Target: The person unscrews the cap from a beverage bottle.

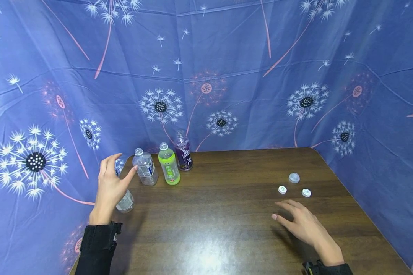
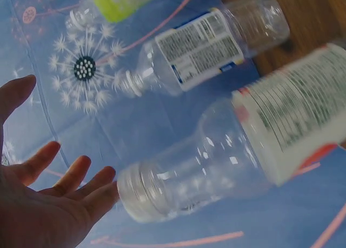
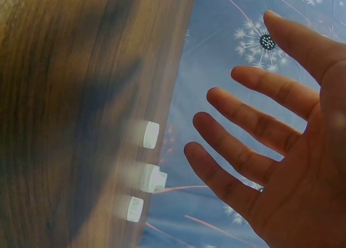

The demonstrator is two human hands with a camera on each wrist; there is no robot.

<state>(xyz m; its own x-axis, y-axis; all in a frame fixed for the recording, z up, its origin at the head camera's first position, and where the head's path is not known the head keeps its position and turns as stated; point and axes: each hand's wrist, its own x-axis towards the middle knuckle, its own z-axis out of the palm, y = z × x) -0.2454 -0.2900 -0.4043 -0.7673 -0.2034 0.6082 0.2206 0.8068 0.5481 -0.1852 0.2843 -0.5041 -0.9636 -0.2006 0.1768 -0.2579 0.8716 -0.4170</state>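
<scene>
My left hand [image 1: 111, 185], thumb and fingers spread apart, is raised beside the front clear bottle [image 1: 125, 202], hiding most of it in the head view. In the left wrist view that bottle is uncapped, with a white and red label [image 2: 303, 113], and the fingertips [image 2: 108, 175] appear right at its mouth. Behind it stands another clear bottle [image 1: 146, 170] with a blue and white label. My right hand [image 1: 303, 223] hovers over the table, fingers extended, holding nothing. Just beyond its fingertips lie two white caps [image 1: 282, 190] and a larger translucent cap [image 1: 294, 178].
An open green-labelled bottle [image 1: 169, 168] and an open purple-labelled bottle [image 1: 184, 154] stand to the right of the clear ones, near the back edge of the brown wooden table [image 1: 213, 214]. Blue dandelion-print cloth [image 1: 254, 95] hangs behind and at both sides.
</scene>
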